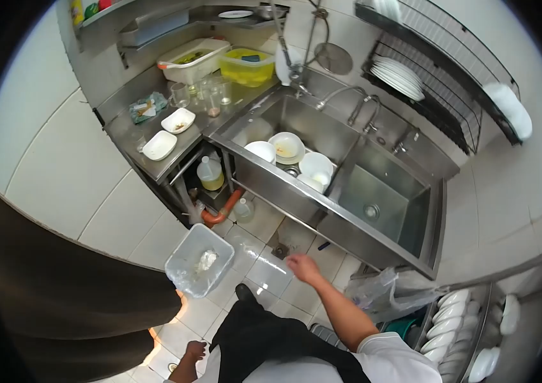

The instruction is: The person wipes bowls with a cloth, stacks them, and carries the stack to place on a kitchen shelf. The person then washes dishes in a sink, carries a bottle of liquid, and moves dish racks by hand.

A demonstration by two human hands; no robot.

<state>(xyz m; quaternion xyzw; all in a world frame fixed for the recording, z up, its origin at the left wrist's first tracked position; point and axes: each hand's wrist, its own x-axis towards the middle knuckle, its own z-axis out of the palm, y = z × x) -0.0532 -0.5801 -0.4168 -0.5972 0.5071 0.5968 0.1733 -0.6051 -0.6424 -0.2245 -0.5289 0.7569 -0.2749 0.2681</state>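
Note:
My right hand point(303, 268) hangs in the air over the floor in front of the sink, its fingers loosely bent and nothing seen in it. Low at my left side is my left hand point(196, 350), fingers slightly curled and apart, also with nothing visible in it. Between the hands and the counter stands a translucent bin point(200, 260) with a liner and some crumpled white waste inside. Several white bowls point(315, 167) sit in the left basin of the steel sink point(264, 156), and one holds food scraps point(283, 149).
On the left counter point(121, 124) are two white dishes point(160, 146) with scraps, glass mugs point(180, 96), a yellow tub point(247, 67) and a cloth point(147, 107). A jug point(209, 173) stands below. Plates point(397, 78) fill a wall rack; stacked bowls point(446, 325) are at right.

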